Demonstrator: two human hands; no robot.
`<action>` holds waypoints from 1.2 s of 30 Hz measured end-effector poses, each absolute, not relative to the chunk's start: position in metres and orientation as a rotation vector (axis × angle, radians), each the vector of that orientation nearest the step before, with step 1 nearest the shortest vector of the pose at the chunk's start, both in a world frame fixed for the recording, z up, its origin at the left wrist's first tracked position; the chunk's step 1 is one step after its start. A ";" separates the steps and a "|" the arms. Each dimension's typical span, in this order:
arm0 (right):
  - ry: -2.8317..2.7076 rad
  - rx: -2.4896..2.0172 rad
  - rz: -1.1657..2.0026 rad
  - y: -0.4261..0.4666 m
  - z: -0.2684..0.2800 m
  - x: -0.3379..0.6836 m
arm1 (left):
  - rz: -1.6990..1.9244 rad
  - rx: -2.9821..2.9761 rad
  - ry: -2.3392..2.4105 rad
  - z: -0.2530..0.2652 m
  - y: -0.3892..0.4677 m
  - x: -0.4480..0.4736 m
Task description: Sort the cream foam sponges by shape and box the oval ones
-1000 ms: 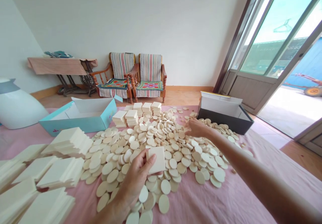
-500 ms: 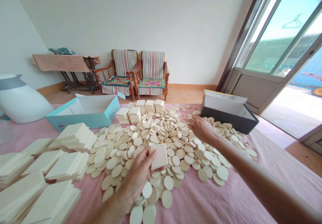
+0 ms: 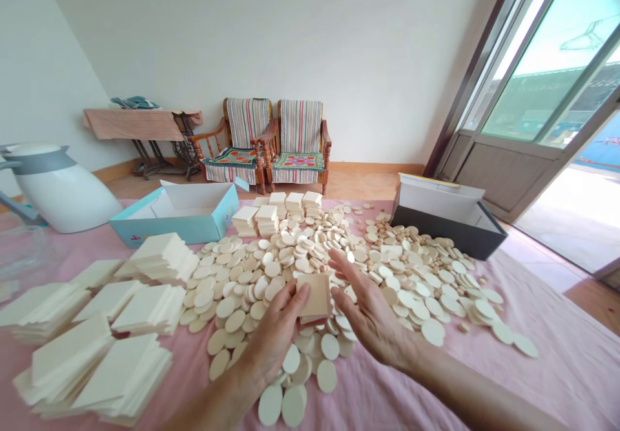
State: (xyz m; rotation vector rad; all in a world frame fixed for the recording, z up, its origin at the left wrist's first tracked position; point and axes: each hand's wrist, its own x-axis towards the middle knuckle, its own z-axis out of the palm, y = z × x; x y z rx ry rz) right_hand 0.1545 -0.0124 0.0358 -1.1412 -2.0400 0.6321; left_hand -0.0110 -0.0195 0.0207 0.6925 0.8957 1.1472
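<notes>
My left hand [image 3: 271,331] grips a small stack of square wooden tiles [image 3: 314,295] by its left side, thumb on top. The upper tile looks tan. Just right of the stack, my right hand [image 3: 372,321] hovers with fingers apart, nothing visible in it. Beneath and around both hands spreads a heap of round wooden discs [image 3: 235,321], pale and loosely piled. Short stacks of small square tiles [image 3: 266,219] stand behind the heap. Larger square wooden sheets [image 3: 162,256] lie in several leaning stacks at the left.
A turquoise open box [image 3: 165,227] stands at the back left, a black open box [image 3: 450,231] at the back right. A white jug [image 3: 68,189] is at the far left. Pink cloth [image 3: 542,302] covers the surface. Two wooden armchairs [image 3: 300,134] stand by the wall.
My right hand has come back from the discs near the black box to beside the tiles, its fingers now spread. The top tile looks browner. The view has turned slightly left.
</notes>
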 end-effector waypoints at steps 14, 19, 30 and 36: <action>-2.333 -1.101 0.275 -0.023 0.050 0.132 | 1.247 0.982 1.128 0.020 -0.024 -0.016; -2.495 -1.276 0.059 -0.033 0.054 0.118 | 1.132 1.109 1.170 0.015 -0.037 -0.015; -2.551 -1.318 0.051 -0.062 0.051 0.092 | 1.109 1.193 1.301 0.021 -0.080 -0.039; -2.555 -1.175 0.042 -0.063 0.048 0.070 | 1.170 1.213 1.320 0.022 -0.093 -0.062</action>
